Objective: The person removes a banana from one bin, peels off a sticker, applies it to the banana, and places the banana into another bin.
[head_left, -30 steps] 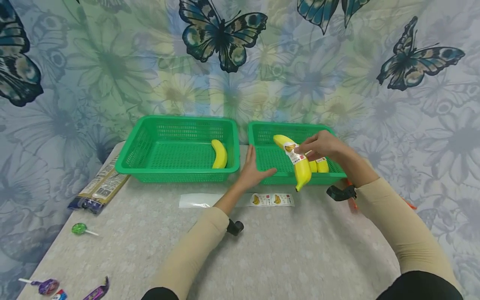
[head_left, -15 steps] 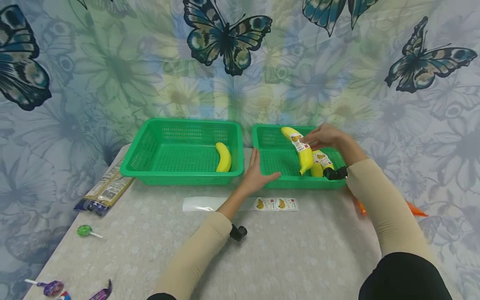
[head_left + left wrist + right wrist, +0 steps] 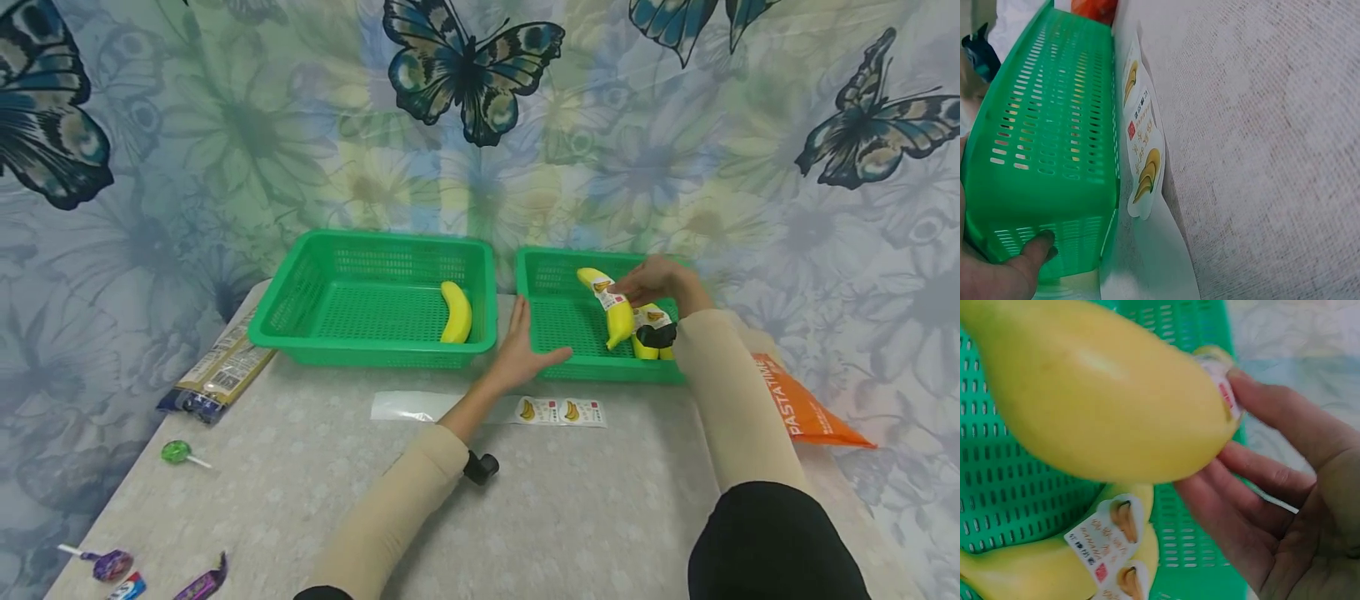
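My right hand [image 3: 660, 282] pinches a yellow banana [image 3: 619, 322] between thumb and fingers over the right green basket [image 3: 555, 367]. A printed white label wraps the held banana near the fingertips. In the right wrist view, labelled bananas [image 3: 1029, 569] lie below it in the basket. My left hand [image 3: 519, 354] rests against that basket's left end, fingers straight and thumb spread. The left wrist view has its thumb touching the slotted wall [image 3: 1075, 228]. In the left green basket [image 3: 360, 354] lies one banana [image 3: 456, 312] with no label visible.
A label strip [image 3: 561, 412] lies before the baskets. At the left are a gold packet [image 3: 225, 367], a green lollipop [image 3: 177, 452], a purple lollipop [image 3: 112, 566] and a purple wrapped sweet [image 3: 202, 583]. An orange bag [image 3: 810, 408] sits right, partly behind the right sleeve.
My right hand has lowered the labelled banana from above the right basket's front rim back into the basket area. The left hand stays at the basket's end. The view has shifted slightly.
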`<state>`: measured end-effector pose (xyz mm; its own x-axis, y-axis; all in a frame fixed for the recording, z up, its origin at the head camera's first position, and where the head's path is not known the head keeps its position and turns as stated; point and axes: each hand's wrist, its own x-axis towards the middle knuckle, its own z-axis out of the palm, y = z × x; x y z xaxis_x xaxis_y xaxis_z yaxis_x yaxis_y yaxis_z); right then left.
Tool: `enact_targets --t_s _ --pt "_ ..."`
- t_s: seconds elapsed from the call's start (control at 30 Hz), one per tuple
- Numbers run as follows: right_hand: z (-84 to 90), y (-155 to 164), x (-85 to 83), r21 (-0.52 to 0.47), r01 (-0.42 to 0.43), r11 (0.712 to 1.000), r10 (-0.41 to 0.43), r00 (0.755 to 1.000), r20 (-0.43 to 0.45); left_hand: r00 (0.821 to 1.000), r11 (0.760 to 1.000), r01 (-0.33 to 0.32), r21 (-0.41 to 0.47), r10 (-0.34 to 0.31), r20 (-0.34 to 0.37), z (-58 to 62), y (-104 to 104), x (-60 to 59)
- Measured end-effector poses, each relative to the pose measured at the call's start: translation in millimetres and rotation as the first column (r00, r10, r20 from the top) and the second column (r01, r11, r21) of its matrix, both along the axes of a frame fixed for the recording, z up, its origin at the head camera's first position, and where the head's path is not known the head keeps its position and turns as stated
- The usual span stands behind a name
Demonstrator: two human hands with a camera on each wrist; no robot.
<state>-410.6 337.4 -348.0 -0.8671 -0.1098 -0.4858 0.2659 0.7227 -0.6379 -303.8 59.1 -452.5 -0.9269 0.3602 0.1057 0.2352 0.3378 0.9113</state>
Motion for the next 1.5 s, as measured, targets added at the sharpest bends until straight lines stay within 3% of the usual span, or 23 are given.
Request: enact_targets --t_s 0.17,0.43,0.73,0.9,1.13,1.5 --pt "-8.4 0.8 -3.8 0.078 0.036 0.996 -0.036 0.999 0.007 1.000 1.000 0.005 -0.001 -0.005 -0.007 1.7 0.4 0.1" --pt "-19.4 -4.2 -1.2 0.204 0.018 0.979 -0.025 0.999 0.031 1.000 1.000 -0.007 0.002 0.007 -0.008 0.4 -1.2 1.6" --pt "-37.4 -2.1 -3.3 0.254 0.026 0.967 -0.032 0.999 0.020 1.000 1.000 0.008 -0.003 -0.008 -0.002 2.8 -1.2 8.3" --pt "-38.9 -2.7 -6.3 0.310 0.029 0.950 -0.024 1.000 -0.019 1.000 1.000 0.002 0.003 -0.002 -0.017 3.8 -1.8 7.2" --pt "-40.2 -1.0 -10.3 0.312 0.025 0.950 -0.028 1.000 0.006 1.000 1.000 0.012 0.012 -0.012 -0.009 6.2 -2.6 6.2" --pt "-36.9 -9.1 -2.8 0.345 -0.003 0.939 0.014 1.000 -0.027 1.000 1.000 0.019 0.012 -0.019 -0.006 4.4 -4.8 6.6"
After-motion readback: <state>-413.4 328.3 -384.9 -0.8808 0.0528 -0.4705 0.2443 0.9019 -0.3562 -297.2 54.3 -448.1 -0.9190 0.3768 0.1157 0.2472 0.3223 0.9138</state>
